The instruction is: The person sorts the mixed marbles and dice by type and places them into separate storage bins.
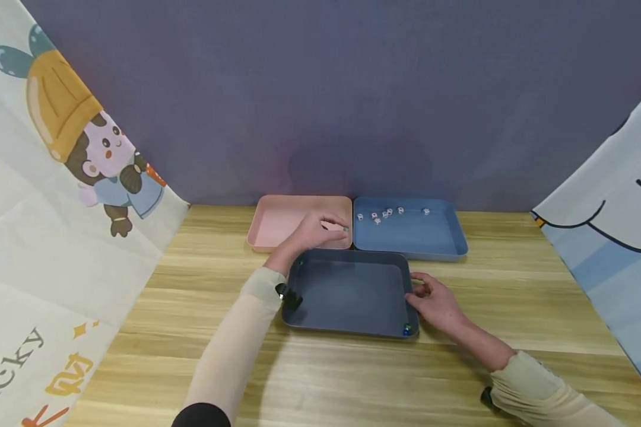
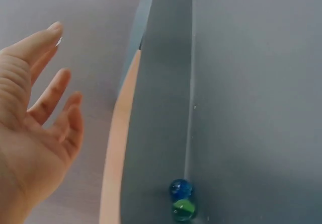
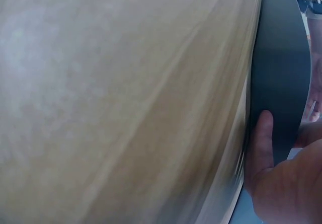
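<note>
My left hand (image 1: 320,231) is over the pink tray (image 1: 267,219), thumb and forefinger pinching a small green marble (image 1: 345,229) near the tray's right side. In the left wrist view the fingertips (image 2: 54,28) hide that marble. My right hand (image 1: 437,305) grips the right rim of the dark grey tray (image 1: 352,296), a finger (image 3: 261,138) lying along its outer wall. Inside this tray, a green marble (image 1: 408,326) and a blue marble (image 1: 406,333) sit in the near right corner. Another greenish marble (image 1: 301,262) lies at its far left corner.
A blue tray (image 1: 416,234) stands right of the pink one, with several white dice (image 1: 377,221) in it. All three trays rest close together on a wooden table (image 1: 192,284). A grey-blue backdrop (image 1: 320,107) rises behind, and printed cloths (image 1: 32,225) flank both sides.
</note>
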Action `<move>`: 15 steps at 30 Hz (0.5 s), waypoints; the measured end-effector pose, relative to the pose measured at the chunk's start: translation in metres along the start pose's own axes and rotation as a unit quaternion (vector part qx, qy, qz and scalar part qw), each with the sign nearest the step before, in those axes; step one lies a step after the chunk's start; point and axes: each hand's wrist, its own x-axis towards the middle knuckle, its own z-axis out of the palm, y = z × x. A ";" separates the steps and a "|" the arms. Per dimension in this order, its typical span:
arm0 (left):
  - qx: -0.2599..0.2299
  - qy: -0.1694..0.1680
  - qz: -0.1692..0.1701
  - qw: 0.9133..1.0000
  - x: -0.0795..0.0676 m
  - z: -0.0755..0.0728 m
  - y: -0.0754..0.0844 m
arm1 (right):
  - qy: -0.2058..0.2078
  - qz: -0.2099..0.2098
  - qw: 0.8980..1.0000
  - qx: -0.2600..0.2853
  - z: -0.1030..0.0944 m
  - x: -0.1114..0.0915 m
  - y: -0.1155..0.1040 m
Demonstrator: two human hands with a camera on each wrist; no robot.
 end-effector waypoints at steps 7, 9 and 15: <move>0.064 0.073 0.016 0.995 0.020 0.007 -0.028 | 0.004 0.002 1.000 -0.010 -0.002 0.000 -0.001; 0.064 0.079 0.010 0.995 0.022 0.010 -0.033 | 0.000 0.004 1.000 -0.012 -0.002 0.000 -0.001; 0.063 0.092 -0.014 0.994 0.022 0.015 -0.041 | 0.001 0.003 1.000 -0.007 -0.001 -0.002 0.000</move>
